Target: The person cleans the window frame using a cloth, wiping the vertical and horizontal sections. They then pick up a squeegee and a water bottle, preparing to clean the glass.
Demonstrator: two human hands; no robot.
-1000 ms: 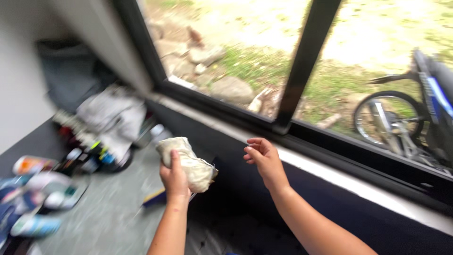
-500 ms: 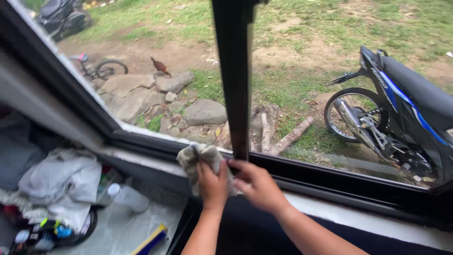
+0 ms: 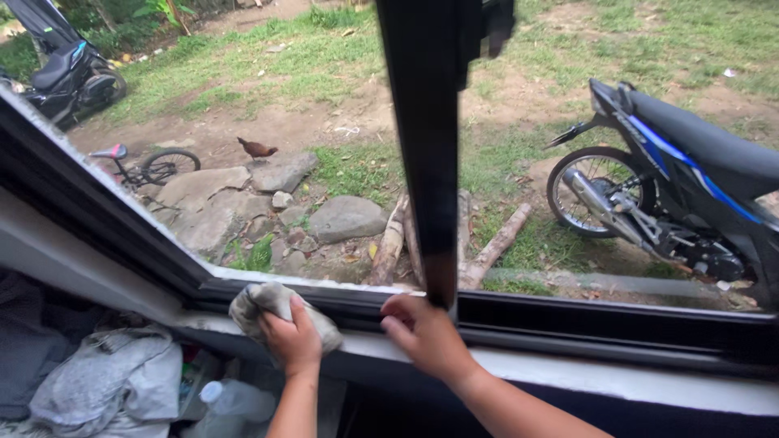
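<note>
Down in the near left corner lies a heap of grey clothes point(image 3: 109, 381). Just beside it stands a clear plastic bottle point(image 3: 231, 399) with a white cap. Small bright packages peek out between the clothes and the bottle, but they are too hidden to tell apart.

A bit farther up, the left hand point(image 3: 290, 341) has its grip pressed shut around a crumpled grey rag point(image 3: 261, 302). The rag bulges out above and to the left of the fingers, and it sits against the bottom rail of the black window frame point(image 3: 568, 320), at the left part. The right hand point(image 3: 423, 332) rests on the same rail, near the left hand but apart from it. Its fingers are curled, touching the foot of the black middle post point(image 3: 426, 146), with nothing in its grip.

Outside the glass lie grey rocks point(image 3: 347, 217) and logs point(image 3: 497, 243) on grass. A brown chicken point(image 3: 257, 148) stands behind the rocks. A small bicycle point(image 3: 146, 166) is on the left, a blue and black motorbike point(image 3: 682, 191) on the right, and a second motorbike point(image 3: 65, 69) far left.
</note>
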